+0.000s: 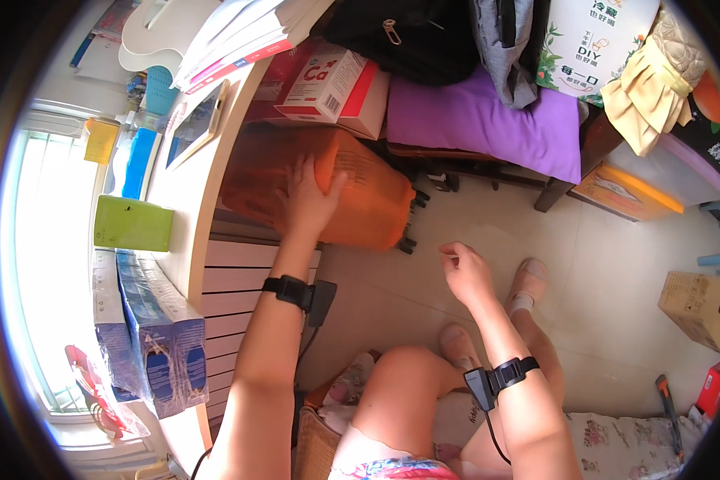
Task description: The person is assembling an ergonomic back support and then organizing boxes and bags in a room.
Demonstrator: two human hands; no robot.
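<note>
My left hand (306, 197) lies flat, fingers spread, on the side of an orange suitcase (360, 192) that stands on the floor under the edge of a pale desk (186, 200). My right hand (464, 270) hovers over the tiled floor in front of the suitcase, fingers loosely curled, holding nothing that I can see. Both wrists wear black straps with small devices. My knee (404, 376) and feet in pale slippers (528, 284) are below the right hand.
A red and white box (332, 84) sits behind the suitcase. A purple cushion (488, 124) lies on a dark bench with a black bag (408, 36). Blue boxes (160, 344) and a green box (132, 224) stand on the desk. A cardboard box (696, 308) is at right.
</note>
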